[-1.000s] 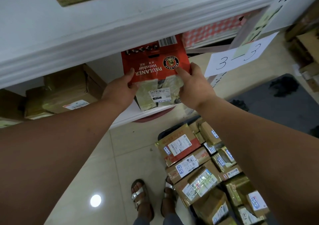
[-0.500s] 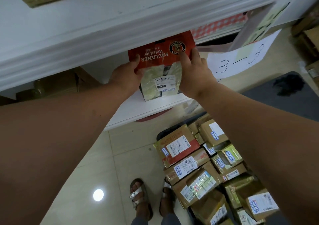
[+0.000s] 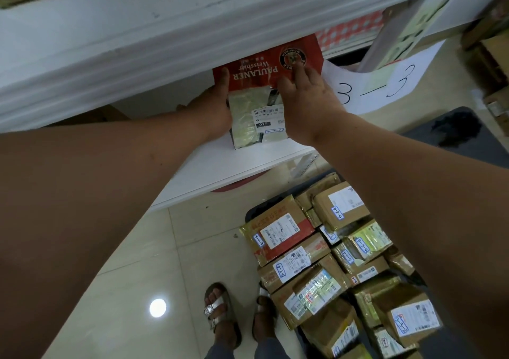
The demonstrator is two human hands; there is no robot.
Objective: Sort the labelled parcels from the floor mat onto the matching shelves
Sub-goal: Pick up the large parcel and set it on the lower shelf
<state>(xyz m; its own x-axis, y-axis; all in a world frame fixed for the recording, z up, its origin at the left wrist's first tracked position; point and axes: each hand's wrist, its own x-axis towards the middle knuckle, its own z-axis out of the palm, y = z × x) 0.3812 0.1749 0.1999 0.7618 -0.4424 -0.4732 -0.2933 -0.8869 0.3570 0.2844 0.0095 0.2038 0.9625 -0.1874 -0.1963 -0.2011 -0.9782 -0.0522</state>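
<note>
Red Paulaner carton (image 3: 264,72) on white shelf (image 3: 220,165), near its front edge.
My left hand (image 3: 214,105) and right hand (image 3: 305,102) clasp its sides; judged stiff, taped, moderately light; side grip suits.

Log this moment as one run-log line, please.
left hand, right hand: hold red box | on shelf | parcels remain
</note>
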